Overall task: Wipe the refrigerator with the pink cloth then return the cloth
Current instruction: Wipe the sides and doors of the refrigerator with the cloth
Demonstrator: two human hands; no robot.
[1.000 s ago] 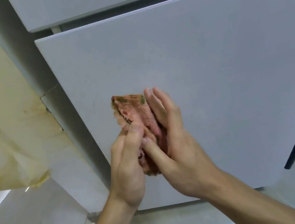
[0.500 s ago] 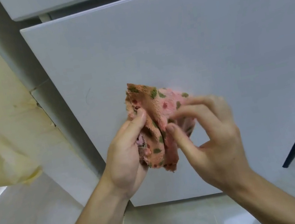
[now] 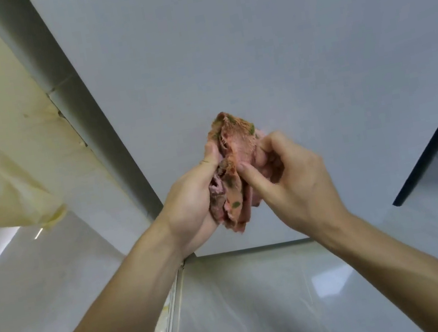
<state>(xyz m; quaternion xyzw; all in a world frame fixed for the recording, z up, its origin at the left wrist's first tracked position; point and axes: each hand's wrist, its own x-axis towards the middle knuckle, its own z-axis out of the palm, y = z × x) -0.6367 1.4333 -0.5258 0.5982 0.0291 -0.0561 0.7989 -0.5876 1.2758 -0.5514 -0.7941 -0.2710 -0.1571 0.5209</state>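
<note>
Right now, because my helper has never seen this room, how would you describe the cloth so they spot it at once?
Start at the large pale grey refrigerator door filling the view. In front of its lower half, the left hand and right hand grip a bunched, fuzzy pink cloth between them. It is the only patterned thing there: salmon pink with small green flecks.

- No legible text, labels, brands or numbers in view.
- Refrigerator door point(image 3: 249, 44): plain, no markings.
- Pink cloth point(image 3: 232, 172): spot pattern only, no lettering.
</note>
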